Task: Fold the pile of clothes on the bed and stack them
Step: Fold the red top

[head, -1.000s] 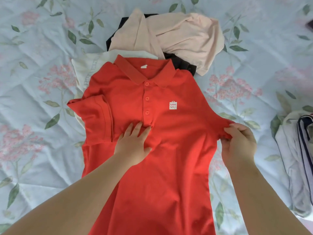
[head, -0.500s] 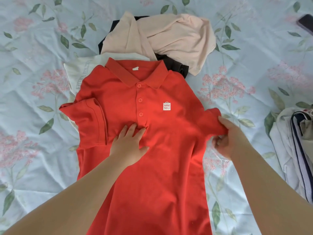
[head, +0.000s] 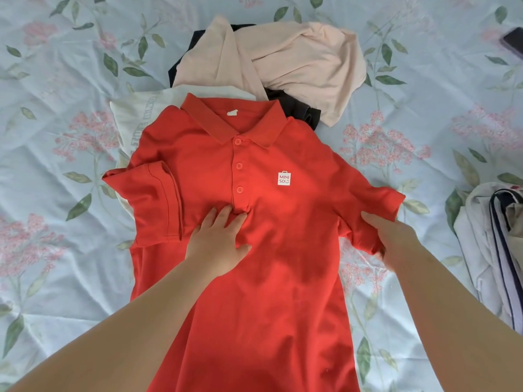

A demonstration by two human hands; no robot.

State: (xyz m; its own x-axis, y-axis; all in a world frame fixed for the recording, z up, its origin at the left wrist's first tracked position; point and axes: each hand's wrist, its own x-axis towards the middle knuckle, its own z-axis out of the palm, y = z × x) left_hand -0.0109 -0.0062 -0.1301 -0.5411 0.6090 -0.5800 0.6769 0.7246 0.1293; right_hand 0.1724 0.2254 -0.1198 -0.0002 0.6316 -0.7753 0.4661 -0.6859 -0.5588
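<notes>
Fingers (head: 226, 217) of the left hand (head: 218, 244) are laid out flat and straight. They're pressed onto the chest of the red cotton polo shirt (head: 283, 292) just under the button placket, so nothing is gripped there and the cloth is only pinned down. The shirt is spread face up on the light-blue floral bedsheet (head: 56, 264), collar pointed away, long axis run straight out between the two arms. The unfolded sleeve (head: 379, 202) is pinched at its hem by the right hand (head: 396, 241), thumb on top, the other fingers hidden under the cloth. That sleeve is stuck out to the right of the pinning hand, so the right hand is nearer. The fold probably gets carried leftward across the chest, to match the tucked-in sleeve (head: 152, 205). The unfolded pile, topped by a crumpled peach garment (head: 297, 60), is left just beyond the collar.
</notes>
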